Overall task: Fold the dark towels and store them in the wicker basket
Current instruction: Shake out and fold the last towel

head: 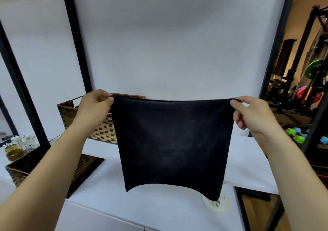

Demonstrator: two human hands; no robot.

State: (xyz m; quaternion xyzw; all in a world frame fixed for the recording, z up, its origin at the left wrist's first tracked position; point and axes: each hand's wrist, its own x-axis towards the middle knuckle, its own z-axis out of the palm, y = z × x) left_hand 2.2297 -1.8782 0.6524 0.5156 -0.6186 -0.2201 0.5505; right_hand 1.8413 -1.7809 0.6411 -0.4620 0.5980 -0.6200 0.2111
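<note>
A dark towel (170, 142) hangs spread out in the air in front of me, above the white table (142, 209). My left hand (94, 104) pinches its upper left corner and my right hand (252, 112) pinches its upper right corner. The towel's lower edge hangs free just above the table. A wicker basket (101, 129) stands at the back left of the table, partly hidden behind my left hand and the towel.
A second darker woven basket (19, 172) sits at the left edge, with jars (14, 151) behind it. A small white object (216, 204) lies on the table under the towel's lower right corner. Gym weights (298, 136) and racks stand at the right.
</note>
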